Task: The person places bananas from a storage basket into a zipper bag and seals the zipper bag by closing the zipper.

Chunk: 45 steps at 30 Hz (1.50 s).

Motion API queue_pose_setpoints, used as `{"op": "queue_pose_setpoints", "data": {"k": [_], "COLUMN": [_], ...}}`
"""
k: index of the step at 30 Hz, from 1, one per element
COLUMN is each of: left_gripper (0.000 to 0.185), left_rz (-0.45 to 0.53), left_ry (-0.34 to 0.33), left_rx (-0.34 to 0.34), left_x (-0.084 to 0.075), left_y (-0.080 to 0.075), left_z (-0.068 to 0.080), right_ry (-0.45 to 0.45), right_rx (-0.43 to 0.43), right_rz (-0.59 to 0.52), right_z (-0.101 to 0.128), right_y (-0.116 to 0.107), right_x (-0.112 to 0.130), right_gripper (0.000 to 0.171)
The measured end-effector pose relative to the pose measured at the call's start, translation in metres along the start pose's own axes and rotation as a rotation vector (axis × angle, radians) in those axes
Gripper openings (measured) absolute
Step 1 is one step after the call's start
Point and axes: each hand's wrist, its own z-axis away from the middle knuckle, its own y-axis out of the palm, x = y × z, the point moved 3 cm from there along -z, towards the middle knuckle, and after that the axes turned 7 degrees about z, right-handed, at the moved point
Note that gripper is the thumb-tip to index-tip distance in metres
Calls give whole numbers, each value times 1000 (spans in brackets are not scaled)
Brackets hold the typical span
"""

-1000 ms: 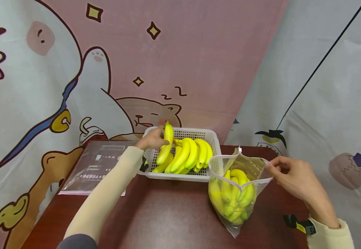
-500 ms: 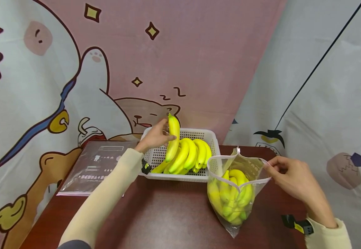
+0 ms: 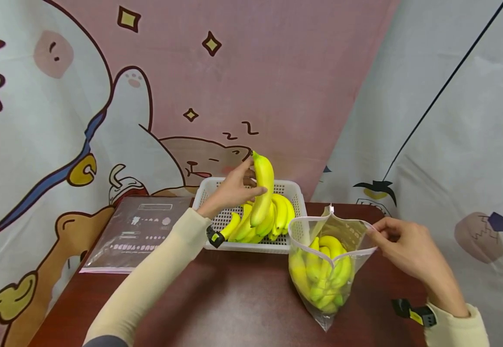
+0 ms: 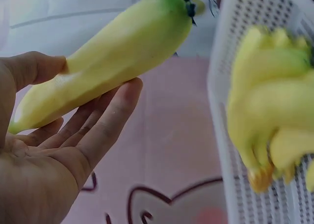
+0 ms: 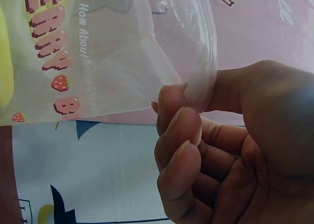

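Observation:
A single yellow banana (image 3: 263,185) is pinched between the thumb and fingers of my left hand (image 3: 234,185). It is held nearly upright, stem up, above a white perforated basket (image 3: 294,190). More bananas (image 3: 280,212) lie in that basket, partly behind the held one. In the left wrist view the banana (image 4: 113,57) crosses the palm side, its tip greenish. My right hand (image 3: 412,248) pinches the right corner of a clear zip bag (image 3: 361,246), whose mouth gapes. Several bananas (image 3: 325,274) fill the bag's lower part. Pink printed letters show on the bag (image 5: 113,71) in the right wrist view.
A flat printed zip bag (image 3: 134,236) lies on the brown table (image 3: 216,299), left of the basket. Behind the table hangs a cartoon-printed cloth (image 3: 277,86). Black camera mounts sit on both wrists.
My left hand has lifted the banana out of the basket's left side and carried it up and to the right. The right hand keeps its place at the bag's corner.

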Motion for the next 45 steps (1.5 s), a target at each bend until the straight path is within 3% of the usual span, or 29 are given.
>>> {"op": "queue_pose_setpoints", "data": {"k": [8, 13, 20, 25, 31, 41, 45], "left_gripper": [72, 70, 71, 67, 67, 68, 68], "left_rz": [89, 92, 83, 45, -95, -359, -457], "left_ry": [138, 231, 282, 290, 272, 211, 186], "left_rx": [72, 110, 166, 202, 312, 514, 560], "left_x": [-39, -61, -78, -82, -77, -63, -61], "left_y": [24, 40, 65, 86, 113, 138, 146], "left_z": [6, 7, 4, 3, 5, 9, 8], "right_ry": [-10, -6, -10, 2, -5, -16, -20], "right_rx": [1, 2, -9, 10, -1, -50, -55], "right_rz": [0, 0, 5, -2, 8, 12, 9], "right_z": [-1, -1, -1, -1, -1, 0, 1], "right_y": [0, -2, -2, -1, 0, -1, 0], "right_x": [0, -1, -1, -1, 1, 4, 4], "right_gripper": [28, 28, 27, 29, 27, 28, 31]}}
